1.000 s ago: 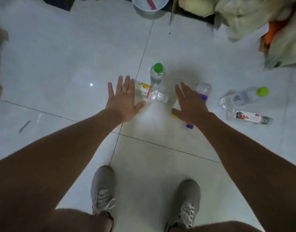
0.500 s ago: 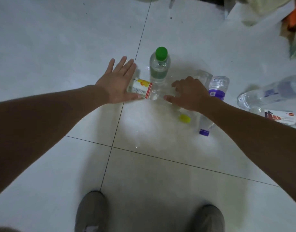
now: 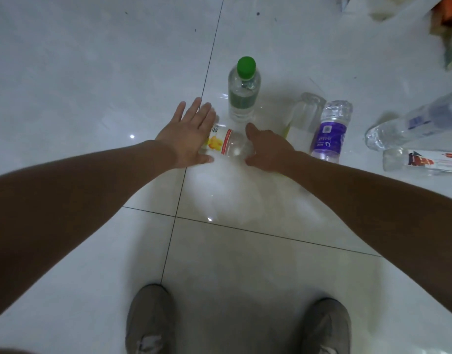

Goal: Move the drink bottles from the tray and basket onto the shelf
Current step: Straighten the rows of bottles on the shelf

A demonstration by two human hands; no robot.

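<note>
On the tiled floor, ahead of the person's two grey shoes, several drink bottles are scattered; none is on a shelf.

Left hand: fingers straight and spread, palm down, laid over the labelled end of the yellow-label bottle. It covers that end without curling round it.

Right hand: set at the clear end of the same bottle, one finger above it and the thumb below. Whether it actually grips cannot be told.

Yellow-label bottle: lying on its side between the two hands, across the tile seam.

Green-capped bottle: upright, just beyond the hands, near the yellow-label bottle; contact cannot be told.

Pale bottle: on its side, right of the green-capped bottle, base pointing away from the person, partly hidden by the right hand.

Purple-label bottle: on its side, directly beside the pale bottle.

Blue-label bottle: clear, lying slanted at the right edge.

Red-label bottle: on its side, just below the blue-label bottle.
</note>
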